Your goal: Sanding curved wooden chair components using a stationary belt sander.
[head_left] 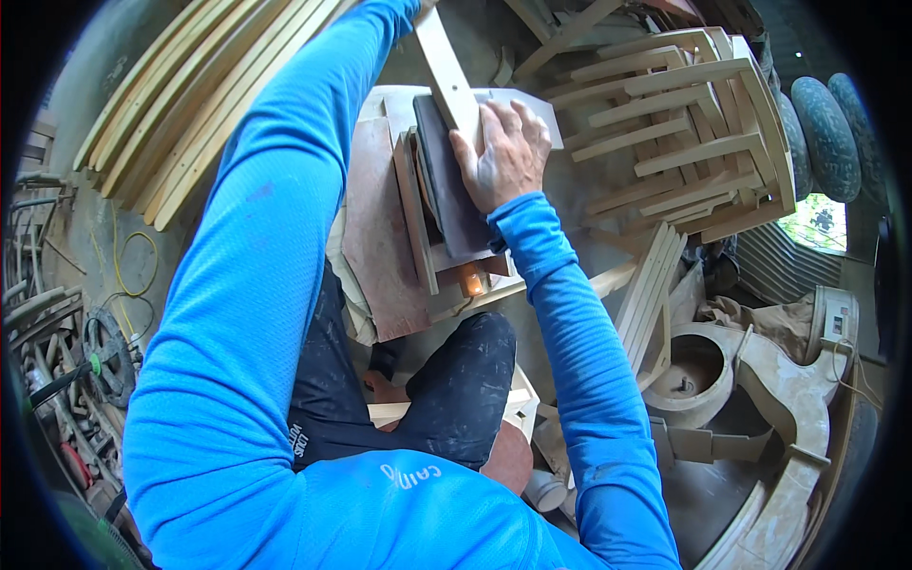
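Note:
A pale wooden strip [446,76] with a small hole runs from the top edge of the picture down onto a dark grey belt-like surface [446,180]. My right hand [508,152] grips the strip's near end, its thumb on the left and its fingers bent over the right side. At the top edge, only a sliver of my left hand [426,6] shows beside the far end of the strip; its fingers are out of the picture. Brown boards [382,237] stand along the left of the dark surface. A small orange light [470,280] glows below it.
Long curved wooden slats [209,85] are stacked at the upper left. Angled wooden frames [689,123] pile up at the upper right. A dusty machine with a round housing [689,375] stands at the lower right. Metal rods and a wheel [109,356] lie at the left.

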Demonstrator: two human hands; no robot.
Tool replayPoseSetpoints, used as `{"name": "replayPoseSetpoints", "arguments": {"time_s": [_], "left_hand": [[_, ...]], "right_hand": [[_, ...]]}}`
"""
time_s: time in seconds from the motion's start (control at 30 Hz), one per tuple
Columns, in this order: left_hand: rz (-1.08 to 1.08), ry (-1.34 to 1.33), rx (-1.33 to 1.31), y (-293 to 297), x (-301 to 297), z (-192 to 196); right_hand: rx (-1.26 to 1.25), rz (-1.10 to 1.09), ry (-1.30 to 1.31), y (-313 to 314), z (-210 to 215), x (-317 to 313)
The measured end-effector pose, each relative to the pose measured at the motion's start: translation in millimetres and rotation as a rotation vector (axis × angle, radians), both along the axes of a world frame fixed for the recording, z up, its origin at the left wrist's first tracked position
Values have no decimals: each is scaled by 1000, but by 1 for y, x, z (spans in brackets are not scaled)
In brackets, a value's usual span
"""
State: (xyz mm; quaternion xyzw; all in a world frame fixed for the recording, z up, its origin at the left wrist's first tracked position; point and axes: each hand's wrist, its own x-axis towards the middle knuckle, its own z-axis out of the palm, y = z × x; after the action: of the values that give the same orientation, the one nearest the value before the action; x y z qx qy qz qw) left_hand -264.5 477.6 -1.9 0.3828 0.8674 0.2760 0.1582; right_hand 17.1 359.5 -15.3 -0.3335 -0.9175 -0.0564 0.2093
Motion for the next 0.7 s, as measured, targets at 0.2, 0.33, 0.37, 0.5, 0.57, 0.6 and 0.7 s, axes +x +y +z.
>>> {"name": "replayPoseSetpoints", "arguments": {"time_s": [0.2,0.33,0.37,0.5,0.57,0.6,0.7], "left_hand": [[93,222,55,-76,-15,-26],[96,275,120,-123,65,-17],[68,335,83,-140,77,-16],[-38,411,-86,-200,166,-10],[-92,420,-94,-234,210,-11],[-122,435,-98,-252,234,-11],[-205,366,-125,-303,298,1]], "right_hand": [[-41,146,75,-66,12,30],[-81,97,6,-111,13,107],[-120,105,12,-124,12,122],[-363,116,48,-179,7,208],[-560,129,121,-211,7,252],[-629,107,126,-230,13,274],[-671,78,154,-277,16,336]]}}
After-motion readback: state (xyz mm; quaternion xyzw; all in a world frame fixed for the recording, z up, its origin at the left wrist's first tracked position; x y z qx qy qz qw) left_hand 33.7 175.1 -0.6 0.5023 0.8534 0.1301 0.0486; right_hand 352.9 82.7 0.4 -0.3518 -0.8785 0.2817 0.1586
